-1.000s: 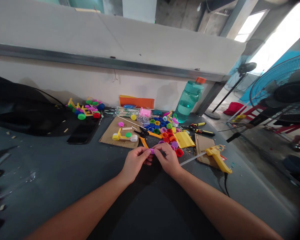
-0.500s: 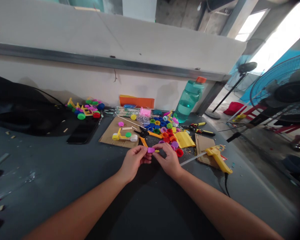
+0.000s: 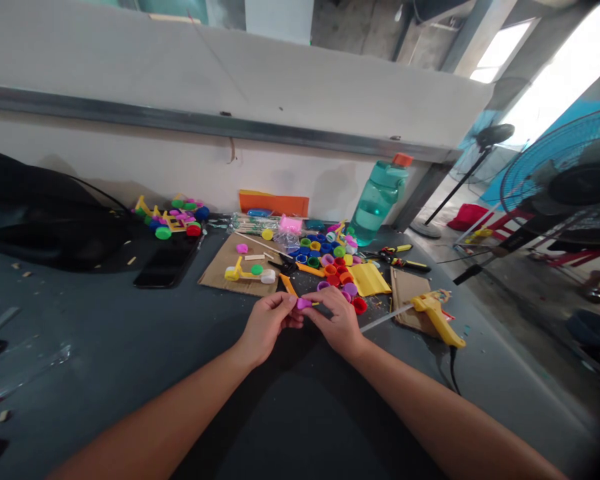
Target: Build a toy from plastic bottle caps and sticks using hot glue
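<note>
Between my two hands is a small purple piece (image 3: 303, 303), perhaps soft clay. The fingertips of my left hand (image 3: 267, 327) pinch its left side. My right hand (image 3: 336, 320) pinches it from the right, and a bit of yellow shows by its fingers. Just beyond them lies an orange-handled cutter (image 3: 287, 285). On a cardboard sheet (image 3: 215, 273) sits a small yellow scooter-like model (image 3: 237, 272) with a green cap and a white part. Coloured bottle caps (image 3: 331, 275) lie in a cluster beyond my right hand.
A yellow glue gun (image 3: 437, 317) rests at the right on cardboard, its cord running forward. Pliers (image 3: 403, 260) and a teal water bottle (image 3: 375, 203) stand behind it. At the left are a phone (image 3: 164, 265), finished-looking colourful models (image 3: 175, 219) and a black bag (image 3: 45, 213).
The purple piece has turned slightly between my fingertips, and less of the yellow bit shows. Both hands stay in nearly the same place.
</note>
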{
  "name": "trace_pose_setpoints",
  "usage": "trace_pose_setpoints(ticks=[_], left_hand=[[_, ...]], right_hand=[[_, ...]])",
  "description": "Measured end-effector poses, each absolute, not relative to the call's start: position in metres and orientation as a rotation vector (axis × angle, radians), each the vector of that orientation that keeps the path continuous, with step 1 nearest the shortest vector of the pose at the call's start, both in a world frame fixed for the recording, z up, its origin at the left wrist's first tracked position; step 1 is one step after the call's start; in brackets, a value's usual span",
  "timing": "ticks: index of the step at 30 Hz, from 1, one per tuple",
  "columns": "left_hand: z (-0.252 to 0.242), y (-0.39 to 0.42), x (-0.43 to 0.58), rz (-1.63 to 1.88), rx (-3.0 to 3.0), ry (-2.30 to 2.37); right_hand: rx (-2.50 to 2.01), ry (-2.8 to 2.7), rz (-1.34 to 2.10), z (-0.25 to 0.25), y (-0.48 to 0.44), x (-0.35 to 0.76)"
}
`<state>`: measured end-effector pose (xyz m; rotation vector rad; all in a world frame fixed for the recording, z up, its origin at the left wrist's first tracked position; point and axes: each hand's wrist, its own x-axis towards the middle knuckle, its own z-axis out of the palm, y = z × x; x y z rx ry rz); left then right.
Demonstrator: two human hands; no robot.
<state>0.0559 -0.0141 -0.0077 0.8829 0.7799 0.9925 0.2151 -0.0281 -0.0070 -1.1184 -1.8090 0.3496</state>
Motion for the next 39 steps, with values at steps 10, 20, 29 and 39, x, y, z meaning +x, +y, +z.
trace_pose_setpoints(ticks=[10, 20, 29, 39], left_hand=[[-0.0108, -0.0143, 0.0549, 0.972, 0.935, 0.786], [-0.0091, -0.0142, 0.0566, 1.006, 0.951, 0.821], [-0.0072, -0.0174, 0.0594, 1.007, 1.038, 0.889], [-0.0057, -0.0188, 0.0593, 1.010, 1.137, 0.977]], right_hand=[[-1.151, -1.784, 0.335, -0.0066, -0.0279, 0.2155], [-1.141, -1.778, 0.358, -0.0074, -0.0289, 0.2143], [-1.177, -1.643, 0.452, -0.0135, -0.0277, 0.2147], [-1.205, -1.707, 0.498, -0.0084, -0.0285, 0.2153]])
